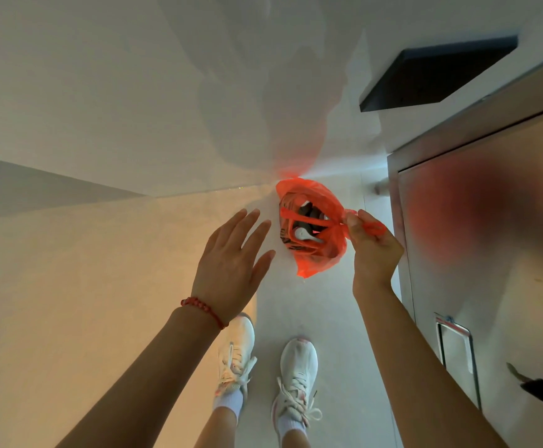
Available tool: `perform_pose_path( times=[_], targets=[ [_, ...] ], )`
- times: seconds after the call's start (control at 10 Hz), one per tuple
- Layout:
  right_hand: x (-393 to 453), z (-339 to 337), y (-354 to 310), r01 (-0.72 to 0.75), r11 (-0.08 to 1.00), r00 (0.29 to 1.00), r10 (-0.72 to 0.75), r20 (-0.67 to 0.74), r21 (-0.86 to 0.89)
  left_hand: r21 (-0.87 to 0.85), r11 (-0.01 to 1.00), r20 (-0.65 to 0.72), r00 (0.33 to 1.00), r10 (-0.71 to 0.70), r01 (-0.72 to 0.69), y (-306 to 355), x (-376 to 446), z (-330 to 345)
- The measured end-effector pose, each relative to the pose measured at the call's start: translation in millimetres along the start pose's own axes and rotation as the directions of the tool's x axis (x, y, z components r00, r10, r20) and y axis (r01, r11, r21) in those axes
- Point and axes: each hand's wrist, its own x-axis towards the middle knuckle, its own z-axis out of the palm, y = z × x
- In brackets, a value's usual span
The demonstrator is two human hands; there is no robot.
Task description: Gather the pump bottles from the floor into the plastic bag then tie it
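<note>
The right hand (372, 250) has its fingers (355, 226) curled round the twisted handles (373, 227) of the bag (320, 250), pinching them where they bunch together, so the bag hangs from that grip just above the floor (328, 318). A short loop of handle sticks out past the fingers, away from the bag. Left of the bag, the left hand (231, 263) is spread flat with straight fingers and holds nothing; its fingertips come near the bag's mouth but do not touch it. The relation that matters is this: the handles run as a taut strip from the bag's left rim across the mouth to the right hand, so the strip's long axis lies crosswise, left to right, and its free near end is the part closest to the left hand. Inside the bag, bottles (305, 234) show through the mouth, one with a pale pump head; how many there are cannot be told. No bottle shows on the floor around the bag, so gathering looks done and tying looks like the step in hand. Right of the bag stands a metal door (490, 253); below it, two white shoes (297, 367).
</note>
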Motion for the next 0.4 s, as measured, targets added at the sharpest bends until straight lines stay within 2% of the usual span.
perform_pose_path(
  times=[0.2,0.3,0.4],
  targets=[
    [-16,-21,-4,0.085,0.995,0.996,-0.084,0.029,-0.056,-0.012,1.000,0.023,1.000,-0.021,0.021,13,-9,-13],
    [-23,-36,-9,0.089,0.992,0.993,-0.080,0.089,-0.094,-0.028,0.999,0.017,1.000,-0.020,0.021,20,-16,-25],
    [-38,-48,-23,0.095,0.995,0.993,-0.093,0.070,-0.021,-0.017,1.000,0.011,1.000,-0.026,0.026,30,-26,-42]
  ],
)
